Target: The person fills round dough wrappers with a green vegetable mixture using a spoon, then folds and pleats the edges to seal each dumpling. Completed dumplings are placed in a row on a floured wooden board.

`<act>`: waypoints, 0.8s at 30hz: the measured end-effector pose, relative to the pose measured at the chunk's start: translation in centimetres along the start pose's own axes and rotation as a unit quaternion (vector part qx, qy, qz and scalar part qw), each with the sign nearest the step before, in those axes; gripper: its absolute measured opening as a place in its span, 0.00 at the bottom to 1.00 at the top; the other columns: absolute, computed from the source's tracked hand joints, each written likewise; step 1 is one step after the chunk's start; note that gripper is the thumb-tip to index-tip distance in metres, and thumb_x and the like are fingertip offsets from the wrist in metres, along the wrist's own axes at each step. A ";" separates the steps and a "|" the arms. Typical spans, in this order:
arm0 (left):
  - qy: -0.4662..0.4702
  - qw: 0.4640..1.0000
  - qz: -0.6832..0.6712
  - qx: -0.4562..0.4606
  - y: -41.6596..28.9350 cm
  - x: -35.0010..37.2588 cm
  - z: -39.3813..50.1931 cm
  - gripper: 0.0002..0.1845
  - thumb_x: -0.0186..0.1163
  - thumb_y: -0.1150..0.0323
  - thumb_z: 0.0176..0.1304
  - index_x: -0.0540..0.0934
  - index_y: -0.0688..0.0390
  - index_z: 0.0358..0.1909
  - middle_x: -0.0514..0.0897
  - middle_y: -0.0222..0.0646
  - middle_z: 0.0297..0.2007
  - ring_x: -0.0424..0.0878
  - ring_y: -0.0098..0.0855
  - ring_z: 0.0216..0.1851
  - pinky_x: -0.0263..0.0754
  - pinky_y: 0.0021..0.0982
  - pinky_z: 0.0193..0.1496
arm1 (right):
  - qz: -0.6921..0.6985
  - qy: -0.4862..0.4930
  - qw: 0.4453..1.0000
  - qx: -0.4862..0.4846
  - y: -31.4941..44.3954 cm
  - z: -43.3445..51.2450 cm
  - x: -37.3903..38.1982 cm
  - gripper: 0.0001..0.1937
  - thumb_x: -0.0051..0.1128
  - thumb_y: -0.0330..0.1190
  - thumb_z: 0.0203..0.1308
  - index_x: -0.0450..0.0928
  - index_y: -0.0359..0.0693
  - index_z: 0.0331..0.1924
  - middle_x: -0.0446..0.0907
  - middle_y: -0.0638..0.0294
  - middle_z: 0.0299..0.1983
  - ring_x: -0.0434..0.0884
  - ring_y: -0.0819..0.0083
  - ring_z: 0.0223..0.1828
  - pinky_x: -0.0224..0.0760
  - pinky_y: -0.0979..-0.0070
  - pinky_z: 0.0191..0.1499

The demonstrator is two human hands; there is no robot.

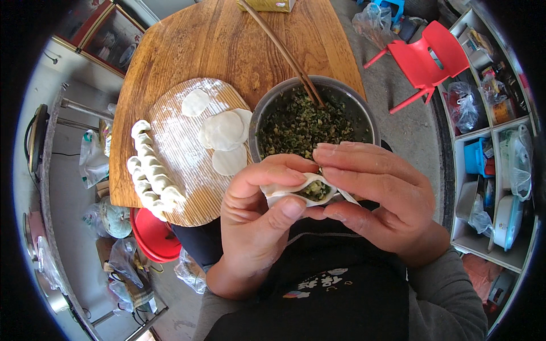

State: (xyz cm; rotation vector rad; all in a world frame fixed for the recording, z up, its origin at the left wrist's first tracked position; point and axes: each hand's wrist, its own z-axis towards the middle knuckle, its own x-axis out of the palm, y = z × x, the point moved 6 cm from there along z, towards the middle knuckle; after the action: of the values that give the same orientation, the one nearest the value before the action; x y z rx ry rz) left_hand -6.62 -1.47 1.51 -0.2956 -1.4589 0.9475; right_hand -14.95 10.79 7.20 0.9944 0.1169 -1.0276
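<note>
Between my hands is a partly folded dumpling point(273, 191), its wrapper gaping to show chopped green filling point(315, 190). My left hand point(256, 217) pinches its left side between thumb and forefinger. On the other side, the fingers and thumb of my right hand point(388, 192) hold the wrapper's right edge. Just beyond them stands a steel bowl point(254, 128) of green filling point(294, 123), with wooden chopsticks point(279, 44) leaning in it. Left of the bowl, a floured slatted board point(183, 140) carries several round wrappers point(224, 130), some overlapping. Rows of finished dumplings point(149, 164) line its left edge.
The board and bowl rest on a wooden table point(204, 42), with a yellowish box point(273, 5) at its far edge. A red bucket point(155, 238) stands below left. To the right are a red plastic chair point(420, 55) and cubby shelves point(490, 130) full of goods.
</note>
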 end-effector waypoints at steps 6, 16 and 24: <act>0.000 1.000 0.000 0.012 0.3 0.2 -0.2 0.13 0.61 0.75 0.64 0.75 0.65 0.48 0.74 0.50 0.52 0.81 0.37 0.48 0.85 0.34 0.47 | -0.018 -0.022 1.000 -0.013 0.7 0.1 0.1 0.12 0.67 0.27 0.53 0.81 0.35 0.42 0.83 0.49 0.47 0.83 0.56 0.51 0.75 0.60 0.56; 0.013 1.000 -0.009 0.015 0.4 0.7 -0.6 0.13 0.61 0.76 0.64 0.75 0.64 0.49 0.74 0.49 0.52 0.81 0.37 0.48 0.84 0.34 0.49 | -0.079 -0.022 0.996 -0.026 1.1 -0.5 0.2 0.11 0.65 0.29 0.56 0.80 0.37 0.43 0.83 0.52 0.47 0.83 0.57 0.52 0.74 0.61 0.57; -0.007 0.999 0.018 0.035 0.2 0.7 -0.7 0.13 0.61 0.77 0.62 0.75 0.65 0.49 0.73 0.49 0.53 0.80 0.38 0.50 0.83 0.35 0.51 | -0.096 0.032 0.995 0.019 2.0 0.0 -1.0 0.17 0.66 0.42 0.55 0.82 0.42 0.45 0.80 0.52 0.53 0.78 0.55 0.58 0.66 0.58 0.64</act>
State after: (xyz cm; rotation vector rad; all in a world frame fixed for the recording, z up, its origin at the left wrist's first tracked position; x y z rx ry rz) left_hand -6.17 -0.61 1.79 -0.2653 -1.4348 1.0289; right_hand -13.99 11.70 8.94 1.0673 0.2512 -1.1772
